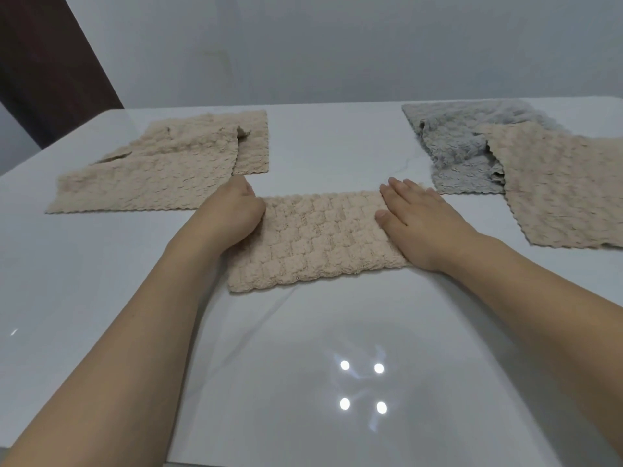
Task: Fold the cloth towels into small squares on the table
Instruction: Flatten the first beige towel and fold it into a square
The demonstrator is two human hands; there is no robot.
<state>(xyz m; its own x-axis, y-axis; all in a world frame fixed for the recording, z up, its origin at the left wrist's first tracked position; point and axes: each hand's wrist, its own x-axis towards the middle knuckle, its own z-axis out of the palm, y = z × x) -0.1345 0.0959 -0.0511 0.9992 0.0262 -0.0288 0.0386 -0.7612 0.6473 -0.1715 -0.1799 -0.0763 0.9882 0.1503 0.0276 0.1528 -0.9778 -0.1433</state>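
Towels lie in three places on a glossy white worktop. One beige towel, folded into a long band with a bumpy weave, sits in the middle, straight ahead of the person. The left hand is at the band's left end with its fingers curled down around the edge, gripping the cloth; the fingertips are hidden under the hand. The right hand lies flat on the band's right end, fingers straight and close together, pressing the cloth to the worktop and holding nothing.

Farther back on the left, two more beige towels lie loosely overlapped and unfolded. Farther back on the right, a grey towel lies rumpled, and another beige cloth overlaps its right side and runs toward the frame edge. Both piles sit apart from the middle band. Four bright light spots reflect on the near part of the worktop. A pale wall stands behind.
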